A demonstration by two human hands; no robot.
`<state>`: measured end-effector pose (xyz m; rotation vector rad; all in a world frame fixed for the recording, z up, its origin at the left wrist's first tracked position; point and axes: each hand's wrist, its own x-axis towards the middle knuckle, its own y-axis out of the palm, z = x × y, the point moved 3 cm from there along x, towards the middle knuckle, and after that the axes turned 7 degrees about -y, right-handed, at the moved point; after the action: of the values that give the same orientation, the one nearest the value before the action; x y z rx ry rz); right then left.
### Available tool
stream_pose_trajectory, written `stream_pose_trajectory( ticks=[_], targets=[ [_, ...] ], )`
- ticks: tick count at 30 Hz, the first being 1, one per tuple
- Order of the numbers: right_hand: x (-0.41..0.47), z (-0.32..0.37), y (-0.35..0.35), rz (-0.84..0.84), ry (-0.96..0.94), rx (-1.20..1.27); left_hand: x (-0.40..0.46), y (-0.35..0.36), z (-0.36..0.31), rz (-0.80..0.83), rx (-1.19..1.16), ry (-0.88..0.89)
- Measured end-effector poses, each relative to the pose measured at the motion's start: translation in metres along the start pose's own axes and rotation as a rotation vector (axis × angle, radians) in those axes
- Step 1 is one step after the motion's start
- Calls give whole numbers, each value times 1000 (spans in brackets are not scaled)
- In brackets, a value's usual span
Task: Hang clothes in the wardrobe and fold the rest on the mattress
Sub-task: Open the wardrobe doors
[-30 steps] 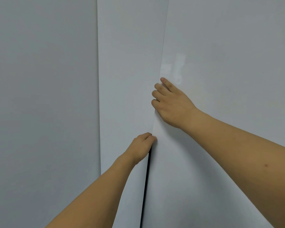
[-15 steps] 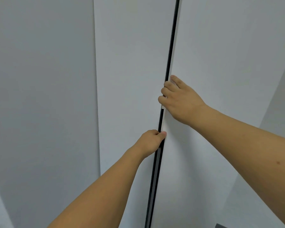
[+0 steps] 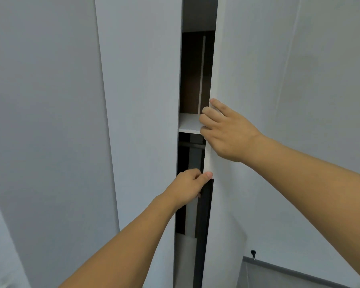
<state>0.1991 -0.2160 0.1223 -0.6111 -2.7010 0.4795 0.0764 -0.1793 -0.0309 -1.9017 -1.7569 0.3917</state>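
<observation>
A white wardrobe fills the view. Its right door (image 3: 247, 69) stands a little ajar, and a narrow gap shows the dark inside. My right hand (image 3: 227, 132) curls over the free edge of that door at chest height. Lower down, my left hand (image 3: 188, 187) pinches the same edge where a black handle strip (image 3: 206, 204) begins. Inside I see a white shelf (image 3: 188, 123) and a dark hanging rail (image 3: 191, 145) just beneath it. The left door (image 3: 139, 100) is closed. No clothes are in view.
A plain grey-white wall (image 3: 40, 121) stands to the left of the wardrobe. At the lower right a grey skirting strip (image 3: 299, 271) runs along the wall, with a small black knob (image 3: 253, 253) near its left end.
The right door has swung outward from shut to a thin black slit and now to a gap that shows the shelf and rail. Both hands stayed on its edge.
</observation>
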Motion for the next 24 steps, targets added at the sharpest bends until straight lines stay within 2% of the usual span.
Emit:
stream_pose_trajectory(
  ticks=[9,16,24],
  targets=[
    [-129,-29,-19,62,33,63,-49,88,-74,21,41,118],
    [-196,-49,-15,63,101,13,-69,150,-119,-29,-4,92],
    [-204,-51,-8,119,65,-109,-76,151,-112,-78,-151,10]
  ],
)
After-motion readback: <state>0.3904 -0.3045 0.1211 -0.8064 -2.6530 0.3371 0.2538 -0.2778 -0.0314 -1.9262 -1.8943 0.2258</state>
